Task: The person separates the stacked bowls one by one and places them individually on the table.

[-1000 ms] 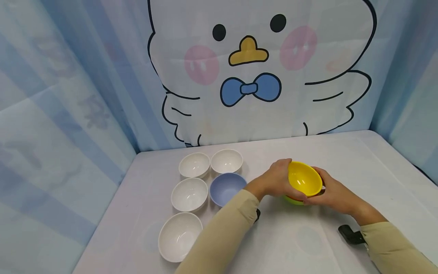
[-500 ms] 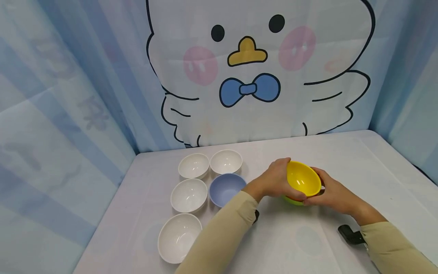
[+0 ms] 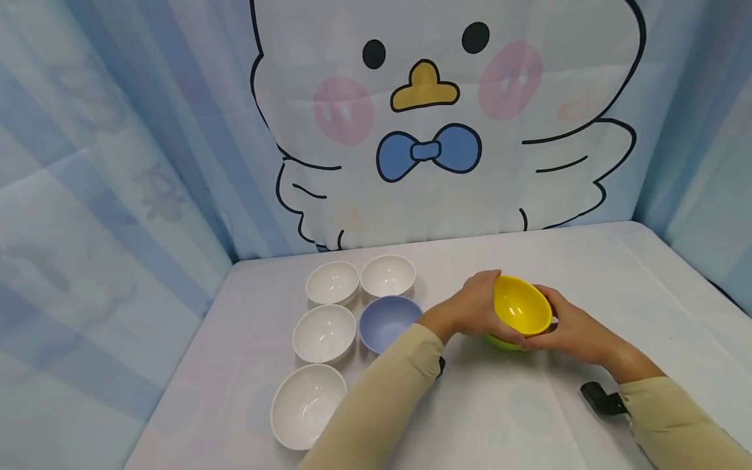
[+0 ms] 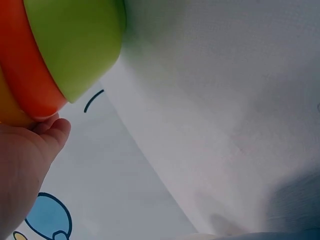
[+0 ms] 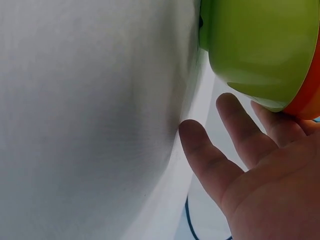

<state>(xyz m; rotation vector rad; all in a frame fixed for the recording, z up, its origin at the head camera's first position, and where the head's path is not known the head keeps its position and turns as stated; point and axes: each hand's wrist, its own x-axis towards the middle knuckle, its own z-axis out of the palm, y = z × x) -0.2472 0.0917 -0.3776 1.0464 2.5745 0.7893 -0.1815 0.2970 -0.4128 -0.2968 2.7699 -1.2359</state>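
Note:
A yellow bowl (image 3: 523, 307) tops a nested stack on the right half of the table. Beneath it comes an orange bowl (image 4: 25, 60), and at the bottom a green bowl (image 5: 265, 50). My left hand (image 3: 478, 307) grips the yellow bowl from the left, its thumb across the near side. From the right, my right hand (image 3: 578, 334) holds the same bowl, the two thumbs almost meeting in front. In the right wrist view, some right-hand fingers spread out below the green bowl's side. Most of the lower bowls is hidden in the head view.
Left of the stack, a periwinkle bowl (image 3: 390, 323) stands partly behind the left sleeve. Several white bowls (image 3: 325, 334) are set around it on the white-covered table (image 3: 235, 365). A cartoon-printed cloth (image 3: 429, 209) hangs behind the table's far edge.

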